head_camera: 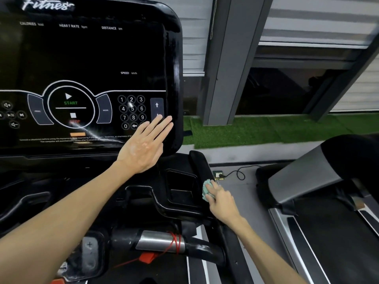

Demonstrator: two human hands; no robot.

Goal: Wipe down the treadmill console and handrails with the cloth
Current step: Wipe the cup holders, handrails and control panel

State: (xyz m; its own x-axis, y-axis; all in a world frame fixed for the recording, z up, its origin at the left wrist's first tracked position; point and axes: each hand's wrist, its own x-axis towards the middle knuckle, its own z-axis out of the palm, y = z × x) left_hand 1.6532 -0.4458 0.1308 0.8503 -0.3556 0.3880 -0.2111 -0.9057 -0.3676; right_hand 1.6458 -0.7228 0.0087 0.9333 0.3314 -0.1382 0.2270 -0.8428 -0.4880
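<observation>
**Cloth on the right handrail, flat palm on the console**

The black treadmill console fills the left, its display dark. The left hand lies flat on its lower right corner, fingers straight and together, holding nothing. Right of the cup tray, the bunched teal cloth sits against the black handrail, gripped there by the right hand. A second treadmill stands farther right.

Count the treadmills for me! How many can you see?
2. The near treadmill is straight ahead, filling the left side. The second treadmill stands to the right, across the grey floor. Others may be hidden outside the view.
</observation>
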